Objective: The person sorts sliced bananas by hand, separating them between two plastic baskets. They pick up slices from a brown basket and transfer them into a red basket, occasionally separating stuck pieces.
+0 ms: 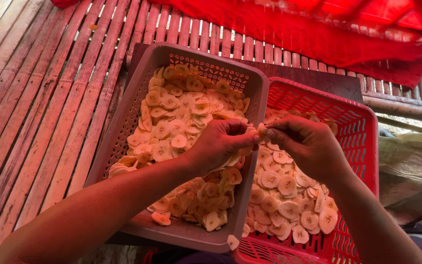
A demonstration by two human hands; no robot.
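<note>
My left hand [219,143] and my right hand [306,144] meet over the edge between two baskets. Both pinch a small clump of banana slices [261,130] between their fingertips. The left hand hovers above a grey perforated basket [137,93] piled with pale yellow banana slices [177,122]. Below the right hand lies a red perforated basket [362,132] holding a thinner layer of slices [284,195]. One slice [232,241] rests on the grey basket's near rim.
The baskets stand on a dark board [318,78] over a floor of bamboo slats [35,98]. Red cloth [328,29] hangs across the top. Crumpled fabric [411,161] lies at the right.
</note>
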